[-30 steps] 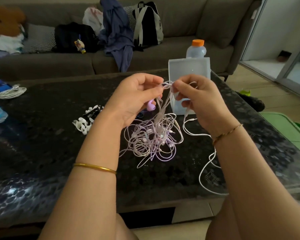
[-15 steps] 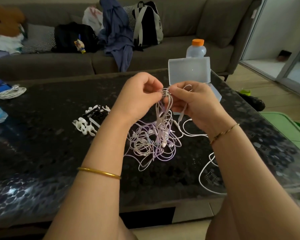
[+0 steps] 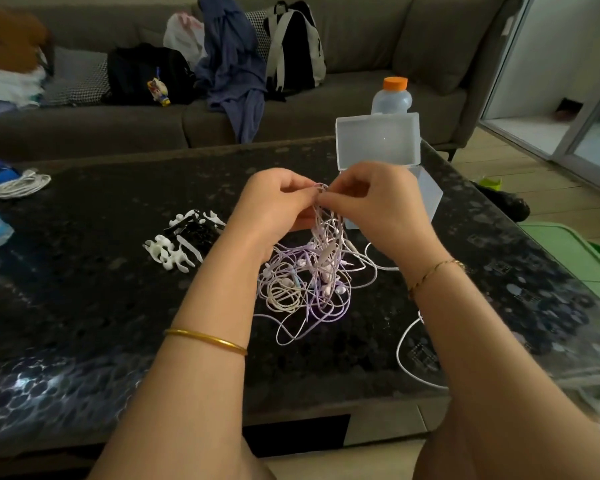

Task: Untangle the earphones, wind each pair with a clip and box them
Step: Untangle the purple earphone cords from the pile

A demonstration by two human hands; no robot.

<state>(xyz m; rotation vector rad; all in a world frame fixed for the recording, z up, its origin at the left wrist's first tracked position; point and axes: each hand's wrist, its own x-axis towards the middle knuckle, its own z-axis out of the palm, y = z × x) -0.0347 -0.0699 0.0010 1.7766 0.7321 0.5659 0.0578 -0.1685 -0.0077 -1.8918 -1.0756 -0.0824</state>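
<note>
Left grip and right grip pinch the tangled earphones at frame centre (bulk dangling); tease one cord loose gently.

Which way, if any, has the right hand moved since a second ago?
Yes. Pinching the earphones, the right hand shifted left and slightly down against the box lid.

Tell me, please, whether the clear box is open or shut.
Open: the clear box has its lid raised upright.
</note>
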